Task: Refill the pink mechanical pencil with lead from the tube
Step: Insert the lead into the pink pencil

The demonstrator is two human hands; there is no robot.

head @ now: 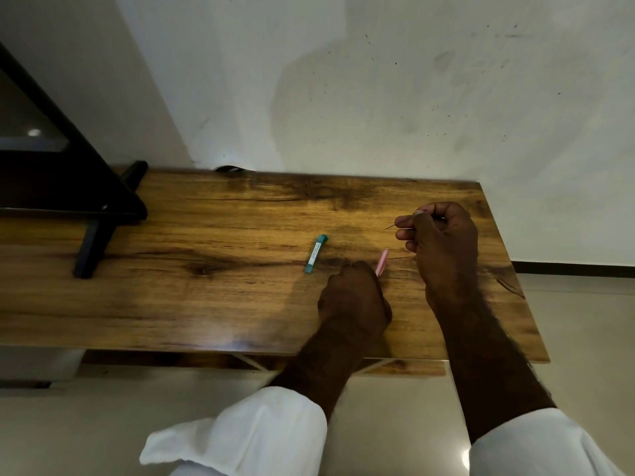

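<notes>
My left hand [354, 293] is closed around the pink mechanical pencil [381, 262]; only its upper end sticks out past the fingers, pointing away and a little right. My right hand [438, 242] hovers above and to the right of it, thumb and fingertips pinched on a thin dark lead [390, 227] whose tip pokes out to the left. The teal lead tube [316, 253] lies flat on the wooden table [206, 269], just left of my left hand, untouched.
A black stand [89, 214] with a slanted frame occupies the table's left end. The white wall runs right behind the table. The table's right edge [512, 269] is close to my right hand, with pale floor beyond it.
</notes>
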